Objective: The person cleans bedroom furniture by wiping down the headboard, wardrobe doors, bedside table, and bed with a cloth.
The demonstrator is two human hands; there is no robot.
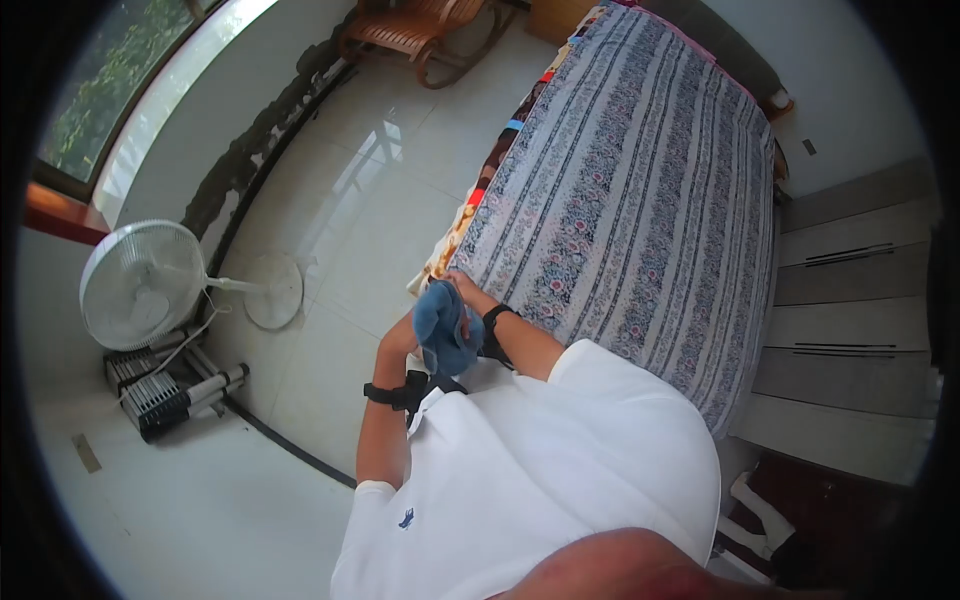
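Both my hands hold a bunched blue cloth [443, 335] in front of my chest, at the near corner of the bed [640, 190]. My left hand [402, 338] grips the cloth's left side and is mostly hidden behind it. My right hand [466, 291] closes over the cloth's top, just touching the edge of the floral striped bedspread. Each wrist wears a black band. My white polo shirt fills the lower middle of the view.
A white standing fan [142, 283] and a folded metal rack [165, 390] stand at the left on the glossy tiled floor [370, 180]. A wooden rocking chair [420, 30] sits by the window. Grey drawer fronts [850, 300] line the right.
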